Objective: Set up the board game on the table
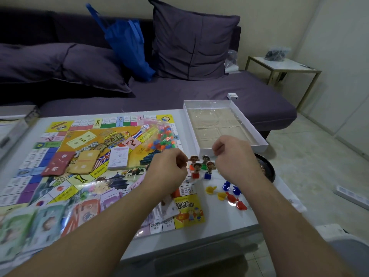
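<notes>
Board is spread flat on the table, pawns standing just off its right edge, probably staged for handing out. Both hands, left hand and right hand, are curled tight; honestly can't tell if either's pinching anything.
</notes>
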`<state>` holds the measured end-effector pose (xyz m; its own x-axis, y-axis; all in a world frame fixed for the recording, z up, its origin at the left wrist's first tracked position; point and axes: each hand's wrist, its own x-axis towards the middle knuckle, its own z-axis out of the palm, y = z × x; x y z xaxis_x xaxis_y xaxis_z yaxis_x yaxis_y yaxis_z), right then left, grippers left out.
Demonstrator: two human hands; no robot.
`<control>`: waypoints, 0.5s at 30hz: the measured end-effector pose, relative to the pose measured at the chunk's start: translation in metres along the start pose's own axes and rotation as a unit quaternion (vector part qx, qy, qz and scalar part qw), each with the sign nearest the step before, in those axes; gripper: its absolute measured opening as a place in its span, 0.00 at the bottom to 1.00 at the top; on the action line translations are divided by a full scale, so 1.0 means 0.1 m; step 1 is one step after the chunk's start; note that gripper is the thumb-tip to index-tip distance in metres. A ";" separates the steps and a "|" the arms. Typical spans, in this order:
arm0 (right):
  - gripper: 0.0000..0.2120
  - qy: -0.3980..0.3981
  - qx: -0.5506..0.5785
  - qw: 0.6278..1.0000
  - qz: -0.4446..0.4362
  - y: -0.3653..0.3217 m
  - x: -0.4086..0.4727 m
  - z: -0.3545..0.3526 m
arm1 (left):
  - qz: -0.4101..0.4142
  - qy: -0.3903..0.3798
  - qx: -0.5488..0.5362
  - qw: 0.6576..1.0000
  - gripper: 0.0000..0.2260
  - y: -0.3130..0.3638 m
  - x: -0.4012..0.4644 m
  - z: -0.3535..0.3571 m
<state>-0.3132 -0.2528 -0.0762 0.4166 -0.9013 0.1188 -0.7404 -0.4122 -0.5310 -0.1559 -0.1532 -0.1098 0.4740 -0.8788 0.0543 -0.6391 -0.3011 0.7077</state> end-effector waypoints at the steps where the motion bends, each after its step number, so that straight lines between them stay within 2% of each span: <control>1: 0.17 -0.003 0.004 1.000 -0.007 -0.06 -0.01 0.02 | -0.001 0.008 -0.007 1.000 0.10 -0.02 -0.01 -0.06; 10: 0.16 -0.069 -0.011 0.993 -0.096 -0.81 -0.04 0.44 | -0.056 0.072 -0.078 0.993 0.08 -0.42 -0.18 -0.79; 15: 0.13 -0.083 -0.006 0.991 -0.104 -1.17 0.12 0.75 | -0.091 0.088 -0.137 0.982 0.10 -0.72 -0.24 -1.17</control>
<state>-0.1820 -0.2051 -0.0750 0.6408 -0.7631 0.0843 -0.6355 -0.5888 -0.4995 -0.0502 -0.0668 -0.0795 0.6775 -0.7354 0.0133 -0.3583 -0.3142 0.8791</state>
